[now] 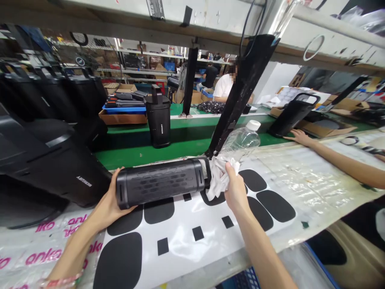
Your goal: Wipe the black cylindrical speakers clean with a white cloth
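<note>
A long black speaker housing point(162, 180) lies on its side above the bench, its handle loop towards the right. My left hand point(114, 200) is wrapped round its left end, thumb on top and fingers beneath. In my right hand point(236, 186) is a crumpled white cloth point(219, 176), held beside the handle end; whether the cloth touches the handle I cannot tell. Underneath is a white sheet point(180, 257) bearing black rounded pads point(120, 259) and small black squares point(198, 233). Right behind the cloth stands a clear plastic bottle point(240, 140) with a white cap.
Large black speakers point(60, 160) crowd the left side. Another speaker point(159, 124) stands on the green conveyor point(129, 138). A black-wrapped post point(237, 100) rises behind the bottle. At right, a co-worker's hand point(300, 137) touches a tilted speaker point(293, 114). A shelf beam point(210, 20) crosses overhead.
</note>
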`<state>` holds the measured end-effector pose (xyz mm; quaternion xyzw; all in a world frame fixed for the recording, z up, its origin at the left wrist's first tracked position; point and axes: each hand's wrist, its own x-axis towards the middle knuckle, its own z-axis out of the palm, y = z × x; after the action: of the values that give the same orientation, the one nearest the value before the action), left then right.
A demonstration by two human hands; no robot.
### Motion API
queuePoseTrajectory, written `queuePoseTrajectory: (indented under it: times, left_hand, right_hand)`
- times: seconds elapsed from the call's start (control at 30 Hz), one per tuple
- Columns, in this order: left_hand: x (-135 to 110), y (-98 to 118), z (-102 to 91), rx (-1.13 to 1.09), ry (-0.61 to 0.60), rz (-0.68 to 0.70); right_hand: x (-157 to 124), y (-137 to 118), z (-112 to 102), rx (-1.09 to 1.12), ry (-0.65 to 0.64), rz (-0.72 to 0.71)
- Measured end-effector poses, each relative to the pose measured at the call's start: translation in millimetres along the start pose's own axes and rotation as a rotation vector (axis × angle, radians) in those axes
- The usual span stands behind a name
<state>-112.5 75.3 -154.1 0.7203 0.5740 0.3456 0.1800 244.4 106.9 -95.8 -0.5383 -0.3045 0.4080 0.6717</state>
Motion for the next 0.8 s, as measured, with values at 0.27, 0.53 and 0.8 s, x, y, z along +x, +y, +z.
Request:
queuePoseTrajectory:
  times: [0.27,0.53,0.8]
  left_hand:
    - [-3,13,-7.6,-0.029,-0.035,0.004]
    - [-5,28,-19.3,-0.391,-0.078,-0.104]
    - [-8,39,-14.9,-0.163,-0.102,-0.062]
  right_hand:
    - [-31,-48,-29,0.267,0.03,0.048]
    - [-21,-42,-97,-1.077,-0.561,-0.133]
    - [-56,39,-101,-1.454,-0.271,-0.988]
